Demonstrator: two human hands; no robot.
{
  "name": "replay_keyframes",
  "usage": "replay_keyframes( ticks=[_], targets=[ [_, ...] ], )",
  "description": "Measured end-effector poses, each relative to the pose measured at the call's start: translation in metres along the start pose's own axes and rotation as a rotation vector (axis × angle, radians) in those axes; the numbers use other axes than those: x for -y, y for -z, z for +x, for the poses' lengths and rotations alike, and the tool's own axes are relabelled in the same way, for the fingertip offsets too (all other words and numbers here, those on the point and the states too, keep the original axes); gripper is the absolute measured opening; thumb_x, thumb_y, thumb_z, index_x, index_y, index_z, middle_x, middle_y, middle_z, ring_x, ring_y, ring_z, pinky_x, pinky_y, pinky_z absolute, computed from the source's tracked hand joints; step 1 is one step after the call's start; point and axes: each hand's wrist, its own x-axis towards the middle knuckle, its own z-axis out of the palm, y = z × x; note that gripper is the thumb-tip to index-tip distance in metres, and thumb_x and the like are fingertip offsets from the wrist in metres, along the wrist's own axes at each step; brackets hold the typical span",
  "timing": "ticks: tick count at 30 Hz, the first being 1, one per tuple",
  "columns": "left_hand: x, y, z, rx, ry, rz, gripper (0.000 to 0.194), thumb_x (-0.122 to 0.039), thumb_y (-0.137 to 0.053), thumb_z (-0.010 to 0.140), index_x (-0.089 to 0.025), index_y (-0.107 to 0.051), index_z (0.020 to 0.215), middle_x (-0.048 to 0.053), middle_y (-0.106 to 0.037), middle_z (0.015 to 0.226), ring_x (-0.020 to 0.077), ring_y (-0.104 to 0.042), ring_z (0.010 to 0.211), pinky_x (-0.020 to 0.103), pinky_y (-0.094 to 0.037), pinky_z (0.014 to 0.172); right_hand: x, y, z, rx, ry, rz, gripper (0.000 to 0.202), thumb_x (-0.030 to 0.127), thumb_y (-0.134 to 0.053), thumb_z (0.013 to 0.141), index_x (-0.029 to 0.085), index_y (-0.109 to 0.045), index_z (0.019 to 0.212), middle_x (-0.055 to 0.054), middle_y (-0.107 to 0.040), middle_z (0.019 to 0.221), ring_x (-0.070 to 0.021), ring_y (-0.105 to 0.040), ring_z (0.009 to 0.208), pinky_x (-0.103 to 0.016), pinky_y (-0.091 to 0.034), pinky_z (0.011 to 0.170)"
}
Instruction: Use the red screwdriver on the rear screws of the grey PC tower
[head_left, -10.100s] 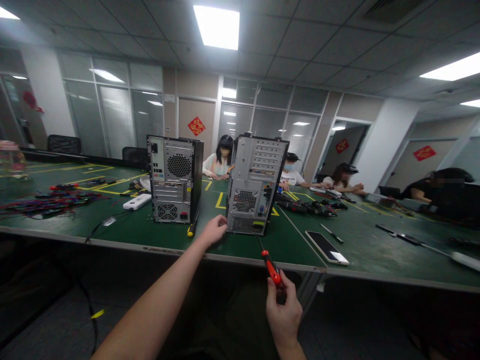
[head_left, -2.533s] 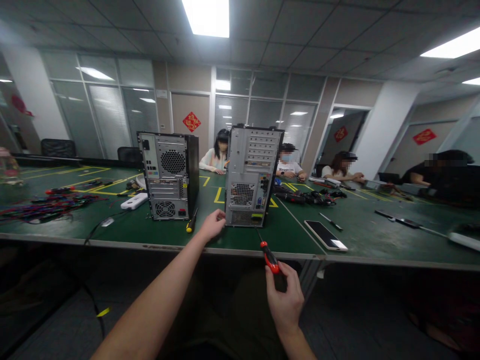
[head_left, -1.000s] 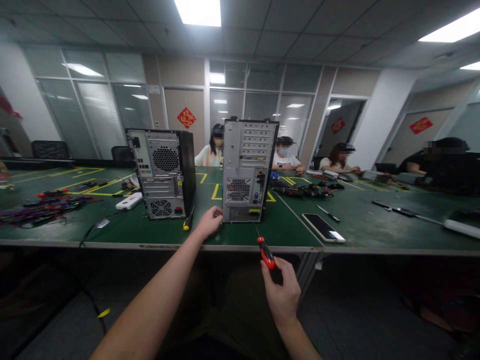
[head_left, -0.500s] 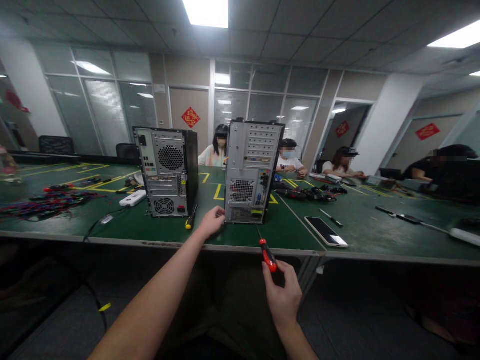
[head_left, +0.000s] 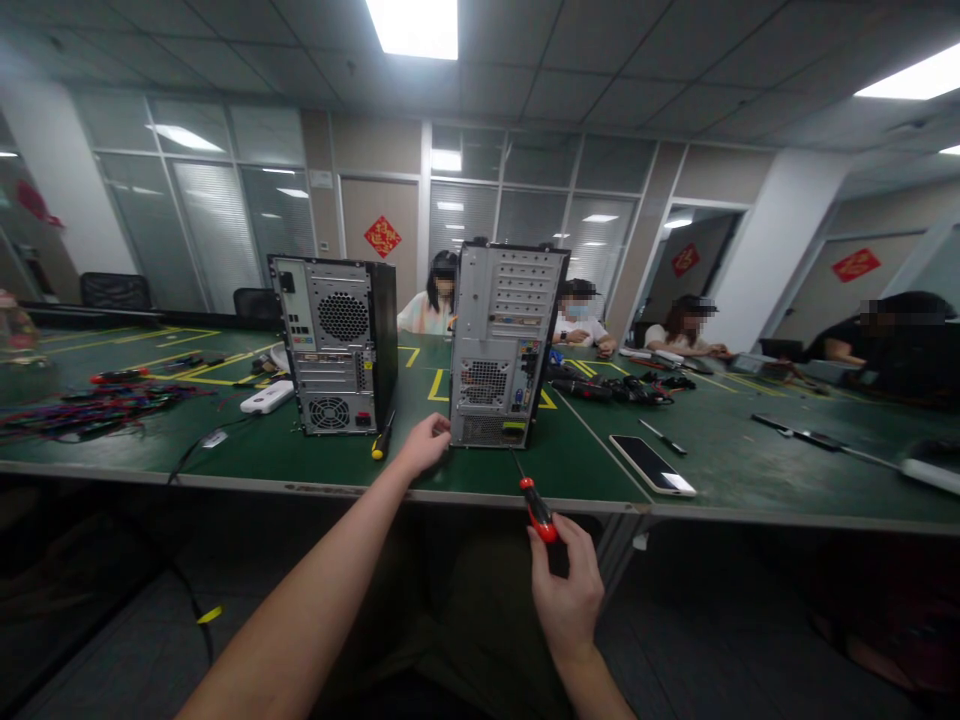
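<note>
A silver-backed computer tower [head_left: 476, 330] stands upright on the green table with its rear panel facing me. My left hand [head_left: 427, 442] is at its lower left edge, fingers curled and fingertips against the case. In my right hand [head_left: 568, 580], thumb and fingers pinch the end of a red-and-black screwdriver [head_left: 538, 510]. Its thin shaft points up and away, the tip close to the tower's bottom edge; I cannot tell whether it touches. A second computer tower [head_left: 330, 350] stands to the left, with a yellow-and-black screwdriver [head_left: 381, 440] lying beside its lower right corner.
A phone [head_left: 651, 465] and a slim pen-like tool [head_left: 663, 437] lie to the right. Black cables [head_left: 615, 385] are heaped behind them. On the left are a white power strip [head_left: 268, 397] and a tangle of coloured wires [head_left: 97, 408]. Several people sit across the table.
My right hand and the screwdriver have shifted very slightly. The left hand and both towers stay in place.
</note>
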Motion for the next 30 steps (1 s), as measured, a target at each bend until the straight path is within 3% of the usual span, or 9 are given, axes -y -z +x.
replay_keyframes(
  ticks=[3,6,12,15,21,25,30],
  targets=[
    [0.001,0.0,0.0003,0.003,0.002,0.0,0.018,-0.017,-0.06,0.082,-0.018,-0.068,0.099,0.004,-0.072,0.096,0.0154,-0.065,0.081,0.026,-0.051,0.076,-0.0026,0.0003,-0.0004,0.004,-0.03,0.006,0.018,0.028,-0.076,0.093,0.018,-0.068,0.104,-0.007,-0.071,0.095,-0.0201,-0.071,0.089,-0.034,-0.06,0.084],
    [0.0025,-0.0007,0.0011,0.003,0.0,-0.001,0.02,-0.016,-0.06,0.081,-0.018,-0.068,0.099,0.004,-0.073,0.096,0.0155,-0.065,0.081,0.027,-0.051,0.077,-0.0041,0.0008,-0.0002,0.01,-0.048,0.005,0.017,0.03,-0.075,0.094,0.018,-0.068,0.103,-0.006,-0.07,0.093,-0.0196,-0.07,0.086,-0.034,-0.059,0.082],
    [0.0031,-0.0015,0.0015,-0.018,-0.014,0.006,0.019,-0.016,-0.06,0.08,-0.018,-0.068,0.097,0.003,-0.073,0.095,0.0151,-0.065,0.079,0.027,-0.051,0.076,0.0008,-0.001,0.0005,0.013,0.005,-0.004,0.029,0.019,-0.062,0.1,0.02,-0.067,0.128,-0.012,-0.07,0.118,-0.0226,-0.07,0.109,-0.037,-0.059,0.092],
    [0.0024,-0.0012,0.0007,-0.016,-0.009,0.005,0.018,-0.017,-0.061,0.081,-0.019,-0.069,0.097,0.003,-0.073,0.095,0.015,-0.066,0.079,0.026,-0.051,0.076,0.0024,-0.0021,0.0007,0.02,0.012,-0.004,0.032,0.015,-0.058,0.101,0.02,-0.066,0.132,-0.013,-0.068,0.123,-0.0224,-0.068,0.114,-0.037,-0.058,0.096],
    [0.0052,-0.002,0.0011,-0.018,-0.019,-0.001,0.018,-0.018,-0.061,0.081,-0.019,-0.068,0.097,0.003,-0.073,0.097,0.0151,-0.066,0.08,0.026,-0.051,0.076,0.0005,-0.0038,0.002,-0.008,0.026,0.014,0.022,0.025,-0.076,0.092,0.017,-0.067,0.111,-0.008,-0.07,0.101,-0.0213,-0.07,0.094,-0.036,-0.059,0.086],
    [0.0065,-0.002,0.0015,-0.023,-0.019,-0.001,0.019,-0.017,-0.06,0.081,-0.019,-0.068,0.098,0.003,-0.073,0.095,0.0152,-0.066,0.081,0.026,-0.051,0.076,-0.0008,-0.0054,0.0032,-0.009,0.012,0.025,0.019,0.029,-0.077,0.091,0.018,-0.066,0.103,-0.006,-0.069,0.094,-0.0202,-0.069,0.087,-0.035,-0.059,0.081],
    [0.0054,-0.0009,0.0009,-0.018,-0.023,-0.006,0.019,-0.017,-0.061,0.081,-0.018,-0.068,0.099,0.003,-0.072,0.095,0.0152,-0.065,0.081,0.026,-0.051,0.075,-0.0001,-0.0072,0.0043,-0.023,0.032,0.008,0.027,0.021,-0.068,0.097,0.018,-0.067,0.124,-0.011,-0.069,0.111,-0.0235,-0.07,0.103,-0.038,-0.06,0.088]
  ],
)
